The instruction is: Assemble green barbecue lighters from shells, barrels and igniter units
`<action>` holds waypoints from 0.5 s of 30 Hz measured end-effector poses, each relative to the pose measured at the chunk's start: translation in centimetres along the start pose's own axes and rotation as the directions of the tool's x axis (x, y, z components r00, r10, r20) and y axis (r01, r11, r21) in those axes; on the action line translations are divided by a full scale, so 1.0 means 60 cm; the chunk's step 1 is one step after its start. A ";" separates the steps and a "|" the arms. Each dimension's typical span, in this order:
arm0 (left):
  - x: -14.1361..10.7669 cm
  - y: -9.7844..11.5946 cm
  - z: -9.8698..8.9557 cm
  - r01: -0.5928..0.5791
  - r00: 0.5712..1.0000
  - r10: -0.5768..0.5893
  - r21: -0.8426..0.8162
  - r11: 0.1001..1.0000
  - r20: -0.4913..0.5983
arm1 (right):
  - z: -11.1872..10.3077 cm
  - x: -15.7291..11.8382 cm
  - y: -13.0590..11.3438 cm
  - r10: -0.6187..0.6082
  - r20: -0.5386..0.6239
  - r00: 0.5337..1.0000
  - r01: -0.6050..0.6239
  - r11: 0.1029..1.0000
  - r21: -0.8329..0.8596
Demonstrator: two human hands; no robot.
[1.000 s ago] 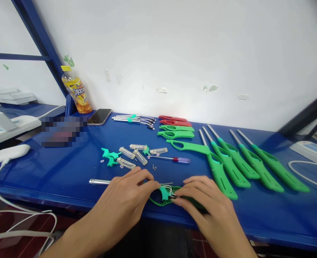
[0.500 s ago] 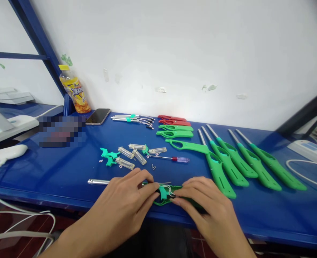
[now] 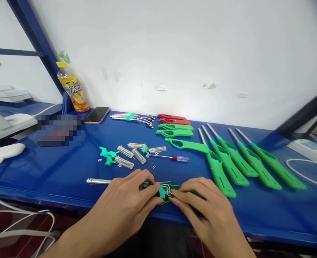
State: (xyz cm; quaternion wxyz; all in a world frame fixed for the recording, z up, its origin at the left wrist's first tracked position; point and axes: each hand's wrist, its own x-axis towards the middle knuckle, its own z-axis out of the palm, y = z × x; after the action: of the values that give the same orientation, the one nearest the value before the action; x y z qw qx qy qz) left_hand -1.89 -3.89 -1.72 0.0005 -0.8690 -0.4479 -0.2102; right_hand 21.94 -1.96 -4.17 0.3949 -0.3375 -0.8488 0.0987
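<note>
An opened green gas lighter (image 3: 174, 187) lies near the table's front edge, its metal tube (image 3: 98, 181) pointing left. Inside its shell show a teal trigger piece (image 3: 162, 192) and looped white wires (image 3: 168, 187). My left hand (image 3: 133, 197) is closed over the tube end, thumb and fingertips pinching beside the trigger piece. With thumb and forefinger my right hand (image 3: 205, 202) pinches at the wire ends inside the shell; the exact part is hidden by the fingers. Beyond my hands lie clear fuel tanks (image 3: 139, 156), teal trigger pieces (image 3: 110, 157), a screwdriver (image 3: 180, 158) and small screws (image 3: 153, 166).
Several assembled green lighters (image 3: 243, 163) lie at the right. Green shells (image 3: 178, 133), red shells (image 3: 171, 121) and metal tubes with wires (image 3: 131, 117) lie along the back. A phone (image 3: 97, 115), a drink bottle (image 3: 74, 89) and a white cabled device (image 3: 5, 152) are at the left.
My right fingertips have shifted slightly left, closer to the trigger piece and wires. My left hand stays on the lighter, and the view has tilted a little.
</note>
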 end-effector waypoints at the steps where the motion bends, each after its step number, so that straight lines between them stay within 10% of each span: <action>1: 0.000 0.000 -0.001 -0.004 1.000 0.004 0.005 1.000 0.000 | -0.001 0.000 0.000 -0.001 0.006 1.000 0.001 1.000 -0.001; 9: 0.002 0.003 -0.013 0.014 1.000 -0.013 -0.009 1.000 0.022 | -0.001 0.000 0.000 0.003 0.000 1.000 -0.003 1.000 -0.012; 15: -0.003 -0.043 -0.046 0.175 0.971 -0.160 0.070 0.982 -0.177 | 0.002 0.001 0.002 -0.002 -0.003 1.000 0.002 0.999 -0.054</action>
State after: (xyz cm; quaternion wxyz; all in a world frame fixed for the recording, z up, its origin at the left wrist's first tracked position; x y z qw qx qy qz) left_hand -4.98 -3.01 0.25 0.0580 -0.8061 -0.5266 -0.2637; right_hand 21.88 -1.81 -4.24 0.3870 -0.3472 -0.8509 0.0747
